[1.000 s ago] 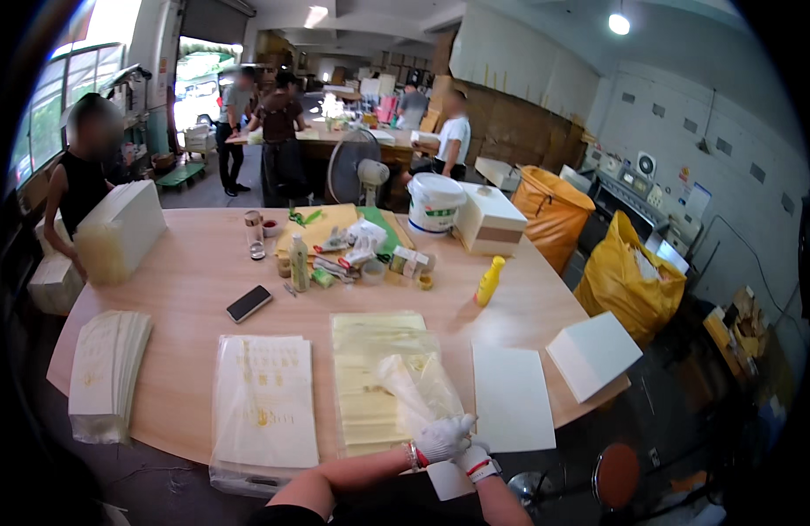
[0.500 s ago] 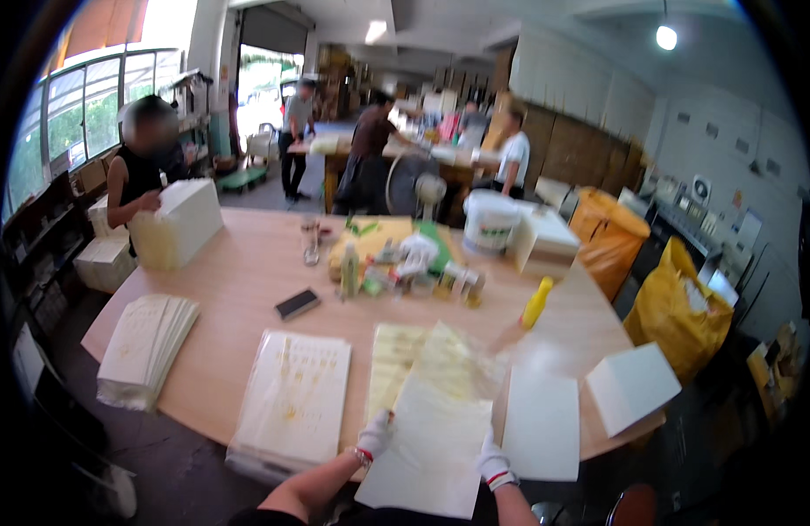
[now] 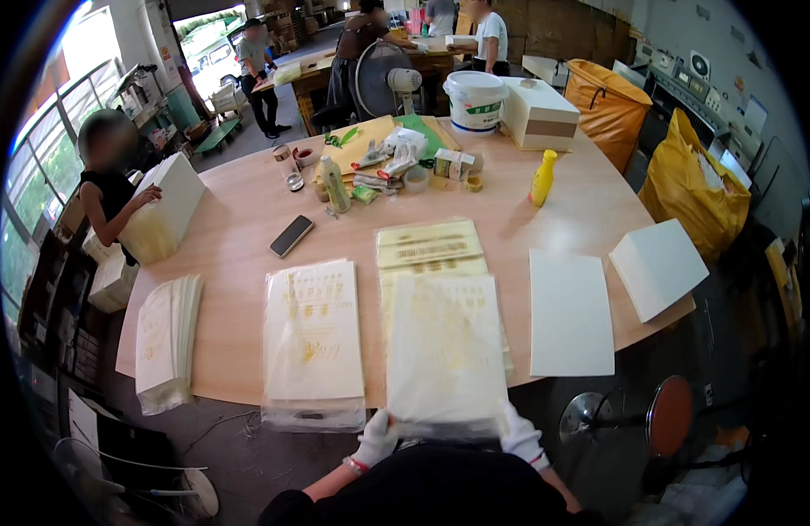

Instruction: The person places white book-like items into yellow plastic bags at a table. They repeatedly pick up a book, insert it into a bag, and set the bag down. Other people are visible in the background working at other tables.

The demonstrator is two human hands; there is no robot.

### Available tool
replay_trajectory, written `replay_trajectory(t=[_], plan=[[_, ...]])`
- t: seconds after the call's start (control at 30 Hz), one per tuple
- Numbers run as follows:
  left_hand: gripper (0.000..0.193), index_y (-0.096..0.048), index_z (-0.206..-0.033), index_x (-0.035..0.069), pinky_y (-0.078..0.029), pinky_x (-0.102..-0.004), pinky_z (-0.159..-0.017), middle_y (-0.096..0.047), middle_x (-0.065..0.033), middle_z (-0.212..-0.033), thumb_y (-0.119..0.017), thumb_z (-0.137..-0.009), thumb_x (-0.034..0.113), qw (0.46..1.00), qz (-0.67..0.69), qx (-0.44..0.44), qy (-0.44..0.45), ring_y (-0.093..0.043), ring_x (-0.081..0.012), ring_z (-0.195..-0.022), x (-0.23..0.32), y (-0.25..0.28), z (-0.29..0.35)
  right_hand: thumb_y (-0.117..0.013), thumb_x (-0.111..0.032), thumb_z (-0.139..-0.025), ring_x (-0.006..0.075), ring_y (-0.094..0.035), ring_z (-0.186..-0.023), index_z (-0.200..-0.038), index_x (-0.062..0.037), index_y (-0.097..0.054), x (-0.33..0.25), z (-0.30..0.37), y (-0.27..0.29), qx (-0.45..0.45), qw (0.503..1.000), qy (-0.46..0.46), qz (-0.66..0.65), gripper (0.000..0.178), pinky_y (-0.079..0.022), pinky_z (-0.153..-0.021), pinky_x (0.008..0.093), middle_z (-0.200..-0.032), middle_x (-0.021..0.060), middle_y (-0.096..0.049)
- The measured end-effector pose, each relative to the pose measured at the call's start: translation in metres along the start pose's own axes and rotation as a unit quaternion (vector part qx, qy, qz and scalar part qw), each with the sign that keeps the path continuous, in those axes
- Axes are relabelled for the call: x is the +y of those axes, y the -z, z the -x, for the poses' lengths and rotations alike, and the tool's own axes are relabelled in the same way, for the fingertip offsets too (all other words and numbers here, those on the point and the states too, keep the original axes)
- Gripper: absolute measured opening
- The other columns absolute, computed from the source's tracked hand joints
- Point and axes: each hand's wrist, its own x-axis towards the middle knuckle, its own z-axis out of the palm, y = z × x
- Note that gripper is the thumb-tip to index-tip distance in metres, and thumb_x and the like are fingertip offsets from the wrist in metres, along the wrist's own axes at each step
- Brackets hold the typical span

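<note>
Both my hands wear white gloves with red cuff trim. Between them is a white paper sheet or thin stack in a clear plastic bag point(image 3: 446, 351) with pale yellow print. My left hand point(image 3: 376, 440) is closed on its lower left corner, thumb on top. My right hand point(image 3: 520, 437) is at the lower right corner, its fingers partly hidden. The bag overlaps a pile of printed yellowish bags point(image 3: 428, 243). To the left lies a stack of filled bags point(image 3: 312, 333); to the right, a flat stack of white paper point(image 3: 571, 313).
A fanned pile of bags point(image 3: 168, 337) lies far left, a phone point(image 3: 292, 236) behind. Bottles, tape and scraps clutter the middle, near a white bucket point(image 3: 473, 103). A yellow bottle point(image 3: 542, 179) and white block point(image 3: 657, 270) stand right. A person point(image 3: 115, 180) handles a large white block.
The view has tipped downward. The white sheet, held tilted with its blank face showing, now lies flatter over the bag pile with yellow print visible. My hands have come to its lower corners.
</note>
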Motion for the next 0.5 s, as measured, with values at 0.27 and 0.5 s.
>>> replay_trajectory(t=[0.27, 0.5], plan=[[0.005, -0.046, -0.067, 0.001, -0.040, -0.0329, -0.056, -0.045, -0.0116, -0.065, -0.046, -0.066, -0.004, 0.969, 0.104, 0.099, -0.202, -0.048, -0.0244, -0.062, 0.031, 0.026, -0.010, -0.056, -0.020, -0.084, 0.0160, -0.058, -0.077, -0.103, -0.0041, -0.056, -0.018, -0.020, -0.012, 0.023, 0.741, -0.294, -0.603, 0.025, -0.047, -0.071, 0.0283, -0.096, 0.0085, -0.061], [0.006, -0.043, -0.062, 0.002, -0.040, -0.0261, -0.054, -0.051, -0.0095, -0.065, -0.039, -0.062, -0.002, 0.878, 0.173, 0.398, -0.202, -0.046, -0.0172, -0.057, 0.021, 0.110, 0.011, -0.057, -0.020, -0.084, 0.0158, -0.056, -0.092, -0.107, -0.0004, -0.054, -0.111, -0.099, -0.103, -0.052, 0.873, 0.062, -0.480, 0.030, -0.045, -0.082, 0.0294, -0.100, 0.0097, -0.060]])
